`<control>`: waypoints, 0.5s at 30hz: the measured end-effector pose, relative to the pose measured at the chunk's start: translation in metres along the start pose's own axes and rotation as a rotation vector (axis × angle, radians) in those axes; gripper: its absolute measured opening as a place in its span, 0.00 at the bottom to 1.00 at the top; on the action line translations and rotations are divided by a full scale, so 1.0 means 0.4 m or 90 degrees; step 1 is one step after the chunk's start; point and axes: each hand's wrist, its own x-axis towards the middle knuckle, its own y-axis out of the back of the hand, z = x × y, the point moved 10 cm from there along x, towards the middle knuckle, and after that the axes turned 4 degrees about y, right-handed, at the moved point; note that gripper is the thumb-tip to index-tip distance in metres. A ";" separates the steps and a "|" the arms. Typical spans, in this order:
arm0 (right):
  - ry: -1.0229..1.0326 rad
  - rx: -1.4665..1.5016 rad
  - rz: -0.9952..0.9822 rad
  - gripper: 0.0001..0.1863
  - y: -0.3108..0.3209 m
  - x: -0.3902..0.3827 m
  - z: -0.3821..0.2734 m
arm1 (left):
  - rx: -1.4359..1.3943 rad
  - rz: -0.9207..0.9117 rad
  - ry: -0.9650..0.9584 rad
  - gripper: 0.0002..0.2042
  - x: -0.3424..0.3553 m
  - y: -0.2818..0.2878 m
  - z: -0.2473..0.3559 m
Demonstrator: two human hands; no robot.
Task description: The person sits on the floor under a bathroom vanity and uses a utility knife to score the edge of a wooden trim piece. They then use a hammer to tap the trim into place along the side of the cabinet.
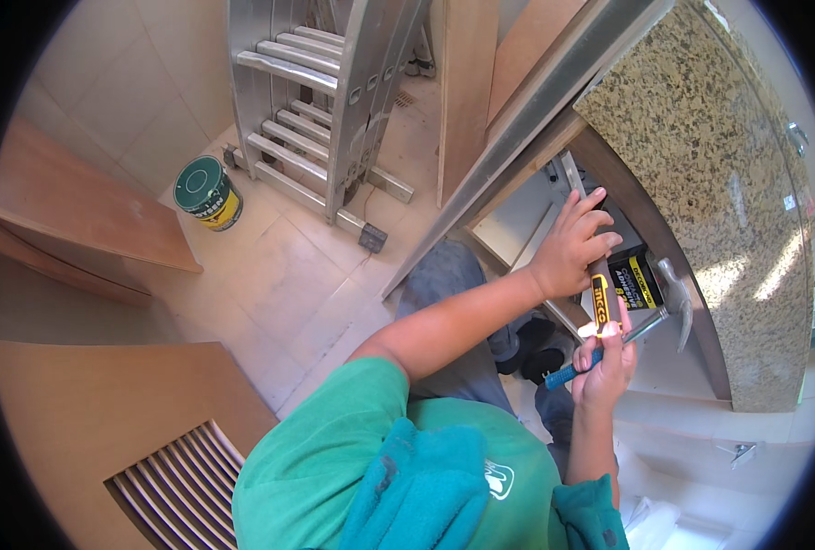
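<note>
My left hand point(572, 246) reaches into the open cabinet below the counter, its fingers curled over the upper part of a long, narrow black tool with a yellow-edged label point(601, 298). The kind of tool is not clear, as its far end is hidden by my fingers. My right hand point(602, 371) is closed around a claw hammer point(650, 323) by its blue-gripped handle, and its fingertips also touch the lower end of the black tool. The hammer's steel head points right, towards the counter. Behind it a black-and-yellow can point(634, 282) stands inside the cabinet.
A speckled granite counter point(700, 137) curves along the right, with a dark wooden edge point(700, 325) below. An aluminium ladder point(334, 119) stands at the back, a green-lidded bucket point(207, 192) beside it. Wooden panels point(87, 211) and a slatted door point(105, 394) lie left.
</note>
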 end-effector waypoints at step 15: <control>-0.007 0.009 0.013 0.32 0.042 -0.023 -0.011 | -0.852 0.188 0.680 0.14 -0.053 -0.087 -0.180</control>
